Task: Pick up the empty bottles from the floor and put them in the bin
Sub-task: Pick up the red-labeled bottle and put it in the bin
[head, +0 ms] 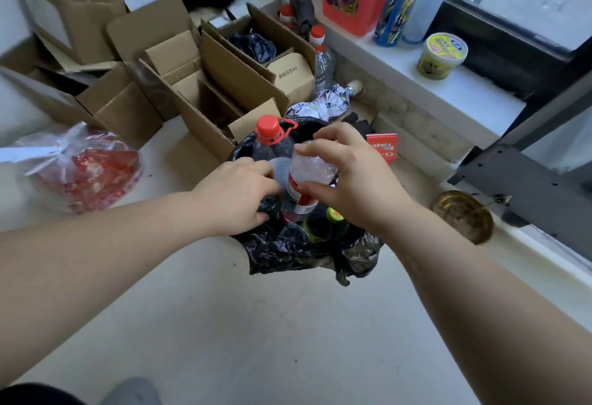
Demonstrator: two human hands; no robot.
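A bin lined with a black bag (288, 254) stands on the floor at the centre. A clear bottle with a red label (304, 180) sticks bottom-up out of it, and my right hand (349, 177) is shut on its upper end. My left hand (237, 196) presses on a dark bottle (269, 207) at the bin's left rim. A large clear jug with a red cap (270, 135) stands in the bin behind them. A dark bottle with a yellow cap (330, 222) lies in the bin under my right wrist. Another red-capped clear bottle (322, 58) stands on the floor further back.
Open cardboard boxes (198, 84) crowd the floor behind and left of the bin. A plastic bag with red contents (86, 167) lies at the left. A round brass-coloured dish (464, 215) sits by the window frame at the right. Bottles and a tub (442, 55) stand on the sill.
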